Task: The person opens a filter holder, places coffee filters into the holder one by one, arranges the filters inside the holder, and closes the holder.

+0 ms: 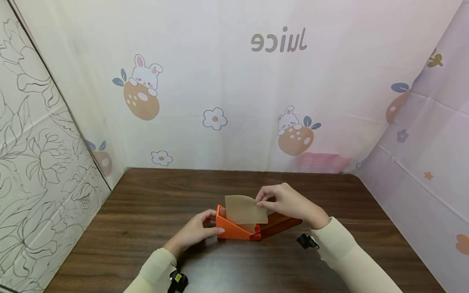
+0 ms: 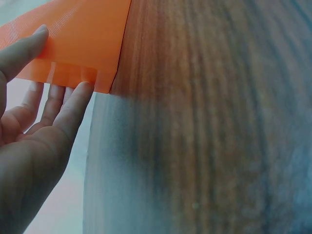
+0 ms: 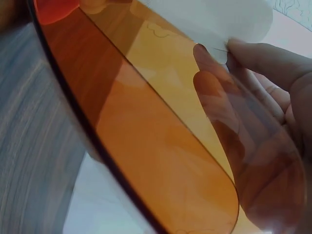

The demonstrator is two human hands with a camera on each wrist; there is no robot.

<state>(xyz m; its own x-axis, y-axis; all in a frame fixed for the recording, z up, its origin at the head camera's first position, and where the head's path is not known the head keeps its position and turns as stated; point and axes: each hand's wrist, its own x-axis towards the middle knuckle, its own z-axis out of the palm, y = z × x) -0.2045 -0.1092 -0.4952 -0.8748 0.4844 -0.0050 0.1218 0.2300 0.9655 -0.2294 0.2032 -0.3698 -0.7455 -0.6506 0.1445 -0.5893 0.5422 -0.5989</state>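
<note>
An orange wedge-shaped box [image 1: 234, 230] stands on the table, its see-through amber lid [image 1: 280, 226] swung open to the right. My left hand [image 1: 196, 231] grips the box's left end; in the left wrist view the thumb lies on one orange face [image 2: 80, 34] and the fingertips on the adjoining one. Above the box, my right hand [image 1: 283, 200] pinches the right edge of a tan coffee filter paper [image 1: 243, 208] between thumb and fingers. The paper's lower part overlaps the box opening. Through the amber lid [image 3: 161, 161], the right wrist view shows part of my right hand [image 3: 273, 63].
The dark wood-grain table [image 1: 165, 191] extends around the box. Behind it hangs a pale curtain [image 1: 220, 81] printed with rabbits and flowers. A floral panel [image 1: 44, 142] borders the left side, and another pale curtain [image 1: 421, 162] the right.
</note>
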